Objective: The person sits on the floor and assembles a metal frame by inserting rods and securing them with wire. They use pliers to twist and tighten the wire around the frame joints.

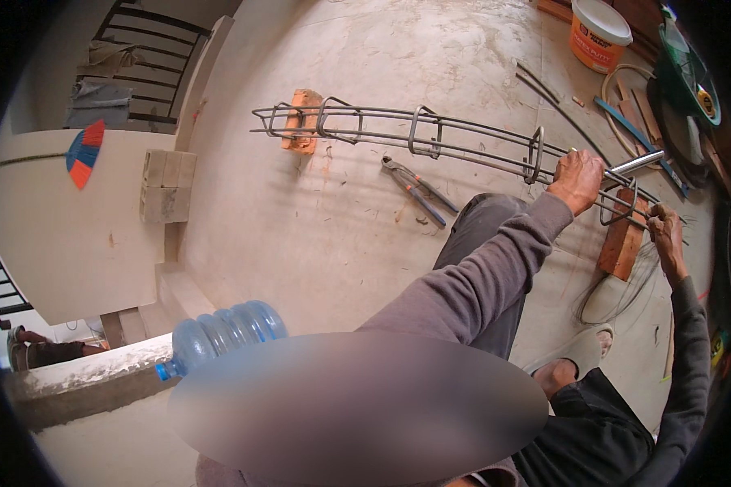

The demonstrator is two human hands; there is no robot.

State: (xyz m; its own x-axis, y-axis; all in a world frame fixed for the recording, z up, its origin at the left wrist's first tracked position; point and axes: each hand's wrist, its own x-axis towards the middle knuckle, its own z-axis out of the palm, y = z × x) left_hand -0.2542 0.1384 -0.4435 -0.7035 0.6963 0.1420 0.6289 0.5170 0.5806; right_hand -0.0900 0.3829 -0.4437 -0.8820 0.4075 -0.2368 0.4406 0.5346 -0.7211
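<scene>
A long rebar cage (463, 152) of thin steel bars with square stirrups rests on two orange bricks. One brick (304, 148) is under its far left end, the other brick (623, 247) under its right end. My left hand (577, 180) is closed around the cage's bars, left of the right brick. A silver metal bar (638, 163) sticks out beside that hand; whether the hand grips it too is hidden. At the cage's right tip, my right hand (666, 239) has its fingers bent against the bar ends, and what they pinch is unclear.
Pincers (418, 191) lie below the cage. Loose rods (556, 105), wire (617, 300), a putty bucket (599, 40) and a green tub (686, 73) are on the right. At left are a water bottle (227, 334), grey blocks (166, 185), a broom (85, 154) and another person's legs (49, 351).
</scene>
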